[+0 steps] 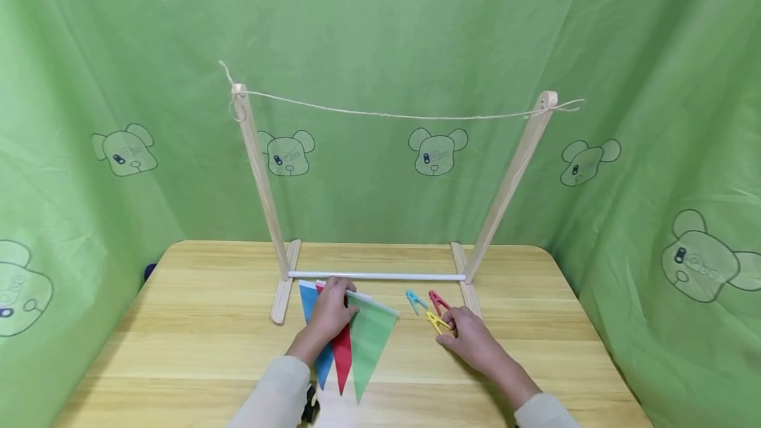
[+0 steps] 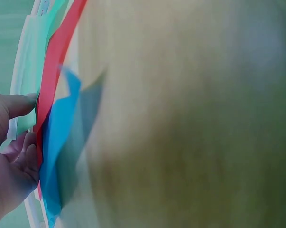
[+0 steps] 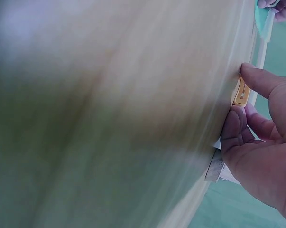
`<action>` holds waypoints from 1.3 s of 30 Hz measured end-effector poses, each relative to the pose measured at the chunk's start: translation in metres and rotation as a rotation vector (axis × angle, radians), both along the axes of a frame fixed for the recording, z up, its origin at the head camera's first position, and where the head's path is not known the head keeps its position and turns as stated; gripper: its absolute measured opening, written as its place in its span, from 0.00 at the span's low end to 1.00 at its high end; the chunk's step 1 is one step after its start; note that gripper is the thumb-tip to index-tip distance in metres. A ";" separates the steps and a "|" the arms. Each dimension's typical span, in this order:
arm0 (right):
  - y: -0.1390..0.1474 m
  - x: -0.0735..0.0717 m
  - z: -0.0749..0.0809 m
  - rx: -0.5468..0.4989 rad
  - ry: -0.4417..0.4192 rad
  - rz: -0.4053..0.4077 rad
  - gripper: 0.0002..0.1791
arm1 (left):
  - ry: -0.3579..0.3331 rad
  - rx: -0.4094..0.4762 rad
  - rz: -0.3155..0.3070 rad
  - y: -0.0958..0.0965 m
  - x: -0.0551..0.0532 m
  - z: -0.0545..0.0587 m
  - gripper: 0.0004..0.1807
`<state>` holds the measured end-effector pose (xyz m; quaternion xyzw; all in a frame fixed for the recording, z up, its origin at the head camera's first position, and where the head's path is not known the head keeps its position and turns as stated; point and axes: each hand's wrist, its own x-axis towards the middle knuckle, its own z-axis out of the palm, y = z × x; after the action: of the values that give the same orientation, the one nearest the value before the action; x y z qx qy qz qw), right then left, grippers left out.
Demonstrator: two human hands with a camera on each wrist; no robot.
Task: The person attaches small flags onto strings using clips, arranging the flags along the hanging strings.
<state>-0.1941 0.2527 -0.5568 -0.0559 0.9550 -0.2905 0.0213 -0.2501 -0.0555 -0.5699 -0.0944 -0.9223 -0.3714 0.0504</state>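
My left hand (image 1: 333, 309) holds three triangular pennants by their top edges, with the thumb over the green one. The green pennant (image 1: 371, 335) lies rightmost, the red pennant (image 1: 341, 349) is in the middle, and the blue pennant (image 1: 324, 365) is at the left. In the left wrist view the blue pennant (image 2: 57, 128) hangs loose beside the fingers. My right hand (image 1: 472, 339) pinches a yellow clothespin (image 1: 436, 322) at its handle end, low over the table. Just beyond it are a blue clothespin (image 1: 416, 301) and a red clothespin (image 1: 438, 302).
A wooden frame stands behind the hands, with a left post (image 1: 261, 183), a right post (image 1: 511, 183) and a white crossbar (image 1: 380, 276). Twine (image 1: 380, 114) is strung between the post tops. Green printed curtains (image 1: 357, 32) surround the wooden table (image 1: 196, 322).
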 end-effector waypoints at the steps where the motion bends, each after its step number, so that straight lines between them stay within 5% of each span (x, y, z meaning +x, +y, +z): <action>1: 0.000 0.000 0.000 0.001 0.001 0.000 0.18 | 0.002 0.001 -0.002 0.000 0.000 0.000 0.18; 32: -0.002 0.004 0.002 -0.003 0.022 -0.006 0.18 | 0.093 -0.040 -0.062 -0.006 0.001 0.000 0.11; 39: -0.001 0.007 0.004 -0.016 0.020 -0.014 0.17 | 0.062 -0.022 -0.095 -0.005 0.002 0.000 0.10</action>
<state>-0.1871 0.2518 -0.5525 -0.0522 0.9532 -0.2978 0.0093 -0.2479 -0.0608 -0.5696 -0.1500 -0.9189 -0.3599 0.0603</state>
